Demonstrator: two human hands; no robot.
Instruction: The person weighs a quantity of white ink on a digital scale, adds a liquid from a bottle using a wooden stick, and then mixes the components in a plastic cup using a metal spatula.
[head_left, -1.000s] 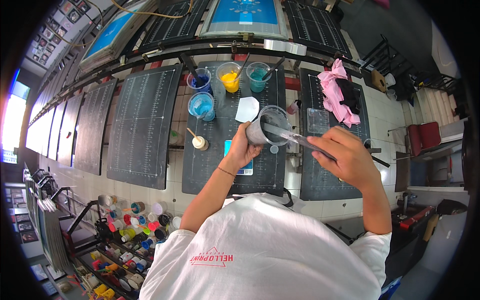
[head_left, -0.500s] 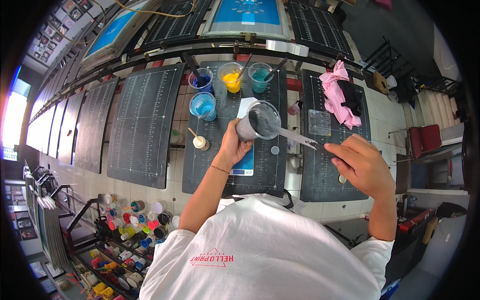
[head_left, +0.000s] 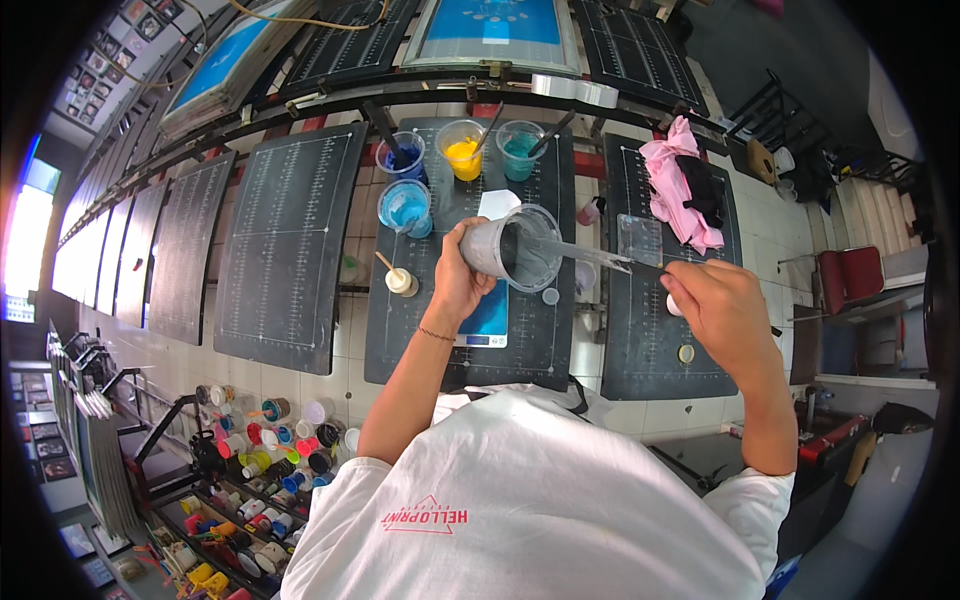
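My left hand point(head_left: 462, 278) is wrapped round a clear plastic cup of grey ink point(head_left: 532, 262), tipped so its mouth points right. My right hand point(head_left: 722, 312) grips the dark handle of an ink-smeared spatula point(head_left: 592, 254), whose far end reaches into the cup's mouth. Under the cup, partly hidden, a digital scale point(head_left: 484, 325) with a blue top lies on the black board point(head_left: 440, 345). Beyond it stand cups of light blue ink point(head_left: 408, 208), dark blue ink point(head_left: 404, 165), yellow ink point(head_left: 463, 158) and teal ink point(head_left: 519, 150).
A small white pot point(head_left: 401, 283) with a wooden stick stands left of the scale. On the right board lie pink cloth point(head_left: 664, 170), black cloth point(head_left: 702, 190) and a clear tray point(head_left: 640, 238). Many-coloured ink pots point(head_left: 292, 452) crowd the lower left. A red chair point(head_left: 856, 250) stands at right.
My right hand has risen slightly and the spatula lies more level across the cup's mouth. The cup has shifted a little and its mouth faces me less.
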